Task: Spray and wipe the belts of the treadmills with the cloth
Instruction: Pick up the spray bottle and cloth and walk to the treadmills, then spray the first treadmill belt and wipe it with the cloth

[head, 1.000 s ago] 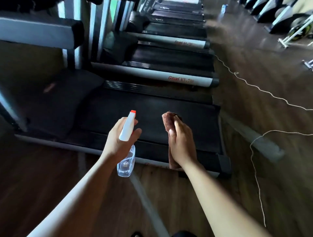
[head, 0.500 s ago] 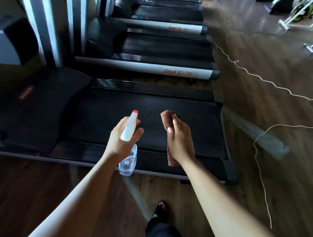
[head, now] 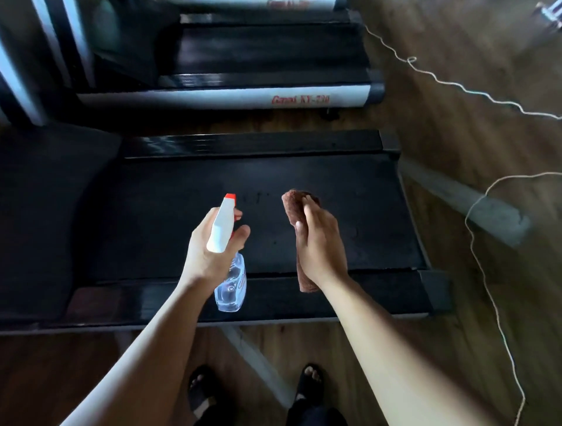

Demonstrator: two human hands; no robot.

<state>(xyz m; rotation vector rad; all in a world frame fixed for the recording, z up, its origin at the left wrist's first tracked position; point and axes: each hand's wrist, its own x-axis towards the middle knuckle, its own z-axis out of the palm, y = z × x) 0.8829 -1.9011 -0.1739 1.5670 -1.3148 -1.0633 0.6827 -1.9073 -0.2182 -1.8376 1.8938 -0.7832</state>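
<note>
The left hand (head: 209, 246) is gripping a clear spray bottle (head: 229, 273), nozzle pointing ahead. Just beside it, the right hand (head: 319, 243) is clutching a folded brown cloth (head: 296, 206). Below both hands, the black treadmill belt (head: 359, 213) is lying.

Middle of cloth (head: 297, 203) hidden behind right hand (head: 322, 243); only the top and bottom ends show. Neck and most of the trigger of spray bottle (head: 224, 226) covered by left hand (head: 205, 247); label unreadable. Red lettering on next treadmill (head: 301, 99) blurred. third treadmill (head: 237, 3) cut by top edge. cord (head: 411, 60) runs off right edge. feet (head: 310, 380) dark, legs cut at bottom.
</note>
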